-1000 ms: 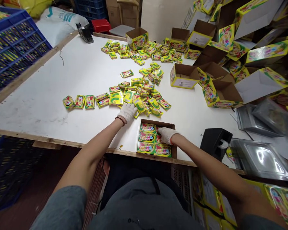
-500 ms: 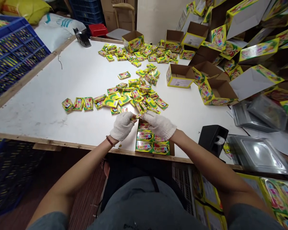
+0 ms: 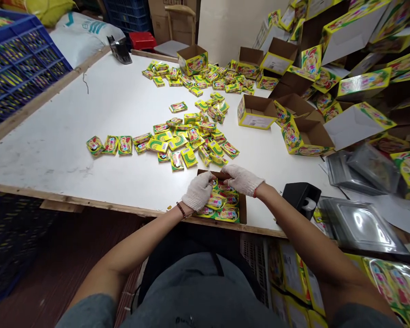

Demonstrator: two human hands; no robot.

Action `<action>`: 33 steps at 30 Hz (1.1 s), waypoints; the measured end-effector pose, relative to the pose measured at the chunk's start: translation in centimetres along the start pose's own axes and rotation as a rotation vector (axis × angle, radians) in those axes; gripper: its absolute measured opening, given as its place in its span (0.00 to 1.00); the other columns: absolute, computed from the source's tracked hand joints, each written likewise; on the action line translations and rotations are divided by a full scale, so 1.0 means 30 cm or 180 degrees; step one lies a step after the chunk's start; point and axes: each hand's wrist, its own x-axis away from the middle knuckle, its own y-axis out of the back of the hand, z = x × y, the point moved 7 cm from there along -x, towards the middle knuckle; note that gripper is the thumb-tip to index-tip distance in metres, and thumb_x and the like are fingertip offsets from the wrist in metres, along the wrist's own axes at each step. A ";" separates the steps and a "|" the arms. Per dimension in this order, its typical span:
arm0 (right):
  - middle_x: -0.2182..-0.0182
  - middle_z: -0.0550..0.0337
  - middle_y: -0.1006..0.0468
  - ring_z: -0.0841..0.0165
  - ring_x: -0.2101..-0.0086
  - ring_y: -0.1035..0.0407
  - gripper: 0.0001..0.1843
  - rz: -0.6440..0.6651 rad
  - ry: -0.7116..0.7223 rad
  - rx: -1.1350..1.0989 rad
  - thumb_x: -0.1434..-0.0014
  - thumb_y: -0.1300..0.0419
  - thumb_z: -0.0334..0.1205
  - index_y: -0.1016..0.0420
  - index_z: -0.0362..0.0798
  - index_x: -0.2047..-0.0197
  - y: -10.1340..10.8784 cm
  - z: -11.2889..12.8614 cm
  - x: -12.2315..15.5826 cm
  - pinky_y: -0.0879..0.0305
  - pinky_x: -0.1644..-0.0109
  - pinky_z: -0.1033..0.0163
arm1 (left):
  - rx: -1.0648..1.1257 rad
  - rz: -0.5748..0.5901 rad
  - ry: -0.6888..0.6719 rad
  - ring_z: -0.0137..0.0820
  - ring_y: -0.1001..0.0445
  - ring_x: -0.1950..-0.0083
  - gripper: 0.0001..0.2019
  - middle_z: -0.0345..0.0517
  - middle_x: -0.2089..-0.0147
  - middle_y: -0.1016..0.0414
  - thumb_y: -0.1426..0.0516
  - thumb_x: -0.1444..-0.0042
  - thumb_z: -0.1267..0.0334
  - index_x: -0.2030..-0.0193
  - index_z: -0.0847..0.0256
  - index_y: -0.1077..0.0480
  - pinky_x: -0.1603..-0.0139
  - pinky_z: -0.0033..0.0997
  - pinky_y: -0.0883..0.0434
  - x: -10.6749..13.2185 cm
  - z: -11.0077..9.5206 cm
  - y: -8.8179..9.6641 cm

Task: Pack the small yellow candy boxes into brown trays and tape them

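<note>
Head view: flat yellow-green packs (image 3: 229, 214) are being held together by a brown cardboard box (image 3: 243, 212), likely set at the white desk's (image 3: 51, 136) edge for easy reach. Over it, the white-gloved left hand (image 3: 198, 190) and right hand (image 3: 243, 179) are being half curled; what's gripped can't be told.

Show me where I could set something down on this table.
The table is barest between the blue crate and the leftmost loose pack. Another patch lies beyond the right hand, between the pack pile and black tape dispenser. Crowded: the pile and heaped boxes at right.
</note>
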 end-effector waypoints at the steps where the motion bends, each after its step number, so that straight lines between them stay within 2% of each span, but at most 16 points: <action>1: 0.53 0.49 0.24 0.63 0.55 0.31 0.12 0.0117 -0.0104 0.0026 0.38 0.43 0.34 0.27 0.44 0.51 -0.025 -0.019 -0.006 0.39 0.55 0.65 | -0.0258 0.0168 -0.0051 0.39 0.23 0.55 0.12 0.51 0.57 0.21 0.48 0.43 0.74 0.56 0.62 0.27 0.52 0.41 0.25 0.002 -0.005 -0.023; 4: 0.51 0.47 0.24 0.61 0.53 0.30 0.12 0.0378 -0.0361 0.0115 0.36 0.45 0.35 0.26 0.44 0.51 -0.100 -0.035 0.007 0.38 0.53 0.64 | -0.0878 0.0491 -0.0410 0.43 0.24 0.53 0.11 0.55 0.55 0.23 0.47 0.44 0.74 0.57 0.61 0.27 0.51 0.44 0.25 0.018 -0.027 -0.052; 6: 0.51 0.49 0.25 0.62 0.52 0.30 0.13 0.0287 -0.0290 0.0084 0.37 0.44 0.36 0.26 0.45 0.50 -0.140 0.011 0.036 0.38 0.52 0.64 | -0.1001 0.0495 -0.0585 0.43 0.25 0.52 0.12 0.55 0.53 0.23 0.48 0.44 0.74 0.57 0.61 0.27 0.49 0.45 0.26 0.024 -0.034 -0.040; 9: 0.47 0.49 0.28 0.60 0.51 0.29 0.20 0.0106 0.0009 0.0190 0.40 0.40 0.41 0.29 0.47 0.45 -0.195 0.130 0.086 0.35 0.52 0.61 | -0.0902 0.0443 -0.0411 0.42 0.25 0.50 0.14 0.55 0.52 0.24 0.49 0.45 0.76 0.56 0.62 0.27 0.47 0.42 0.26 0.008 -0.014 -0.007; 11: 0.46 0.47 0.28 0.57 0.52 0.28 0.24 0.0223 0.0069 0.0406 0.42 0.40 0.41 0.31 0.47 0.42 -0.228 0.189 0.110 0.33 0.54 0.59 | -0.0836 0.0460 -0.0236 0.41 0.26 0.49 0.16 0.55 0.51 0.24 0.50 0.45 0.76 0.53 0.63 0.27 0.47 0.40 0.27 -0.009 0.000 0.010; 13: 0.48 0.47 0.27 0.56 0.54 0.27 0.26 0.0383 0.0047 0.0583 0.43 0.41 0.39 0.33 0.48 0.41 -0.233 0.206 0.124 0.32 0.56 0.57 | -0.0898 0.0538 -0.0218 0.40 0.26 0.49 0.16 0.55 0.49 0.25 0.50 0.43 0.75 0.52 0.63 0.27 0.46 0.39 0.27 -0.017 -0.001 0.014; 15: 0.50 0.48 0.27 0.55 0.56 0.26 0.24 0.0388 -0.0037 0.0726 0.42 0.42 0.38 0.33 0.49 0.42 -0.198 0.177 0.131 0.32 0.58 0.56 | -0.1162 0.0778 -0.0410 0.40 0.26 0.51 0.14 0.55 0.50 0.24 0.50 0.41 0.74 0.53 0.63 0.27 0.49 0.39 0.27 -0.006 -0.016 -0.005; 17: 0.51 0.47 0.27 0.55 0.56 0.26 0.22 0.0261 -0.0200 0.0974 0.41 0.42 0.38 0.32 0.48 0.44 -0.142 0.118 0.126 0.31 0.59 0.56 | -0.1583 0.1076 -0.0810 0.41 0.26 0.52 0.12 0.56 0.52 0.24 0.50 0.39 0.73 0.55 0.64 0.26 0.49 0.42 0.29 0.026 -0.039 -0.044; 19: 0.50 0.44 0.29 0.54 0.56 0.26 0.20 0.0143 -0.0373 0.1318 0.40 0.43 0.36 0.32 0.47 0.44 -0.098 0.058 0.107 0.31 0.60 0.56 | -0.1973 0.1240 -0.1199 0.44 0.26 0.49 0.11 0.58 0.53 0.23 0.48 0.38 0.70 0.57 0.66 0.24 0.43 0.48 0.33 0.066 -0.057 -0.086; 21: 0.50 0.41 0.30 0.53 0.56 0.27 0.19 0.0128 -0.0359 0.1623 0.38 0.45 0.34 0.32 0.45 0.43 -0.091 0.026 0.077 0.31 0.60 0.55 | -0.2215 0.1244 -0.1306 0.47 0.26 0.47 0.11 0.61 0.53 0.22 0.46 0.38 0.66 0.57 0.68 0.23 0.36 0.54 0.40 0.093 -0.057 -0.113; 24: 0.50 0.39 0.30 0.52 0.54 0.27 0.18 0.0149 -0.0074 0.1854 0.35 0.48 0.32 0.31 0.44 0.43 -0.131 0.023 0.028 0.31 0.57 0.54 | -0.2301 0.1239 -0.1228 0.46 0.25 0.50 0.13 0.61 0.54 0.21 0.44 0.39 0.62 0.55 0.69 0.22 0.33 0.56 0.46 0.112 -0.041 -0.134; 29: 0.44 0.39 0.32 0.54 0.51 0.30 0.23 0.0335 0.0006 0.1811 0.33 0.53 0.29 0.32 0.46 0.38 -0.193 0.005 0.022 0.31 0.54 0.55 | -0.2083 0.1097 -0.1455 0.45 0.25 0.50 0.12 0.57 0.54 0.21 0.43 0.41 0.60 0.57 0.66 0.23 0.34 0.55 0.43 0.130 -0.044 -0.126; 31: 0.41 0.39 0.36 0.53 0.50 0.30 0.22 0.0378 -0.0085 0.1754 0.33 0.53 0.30 0.30 0.47 0.39 -0.202 -0.004 0.038 0.31 0.55 0.55 | -0.1765 0.0842 -0.1515 0.44 0.27 0.47 0.11 0.55 0.50 0.23 0.44 0.40 0.61 0.57 0.64 0.24 0.38 0.49 0.37 0.126 -0.039 -0.092; 33: 0.40 0.38 0.37 0.52 0.50 0.31 0.21 0.0327 -0.0188 0.1675 0.33 0.52 0.31 0.28 0.48 0.41 -0.208 -0.008 0.048 0.32 0.54 0.54 | -0.1407 0.0411 -0.1351 0.41 0.28 0.47 0.10 0.53 0.48 0.25 0.45 0.39 0.62 0.56 0.62 0.26 0.43 0.42 0.32 0.101 -0.003 -0.030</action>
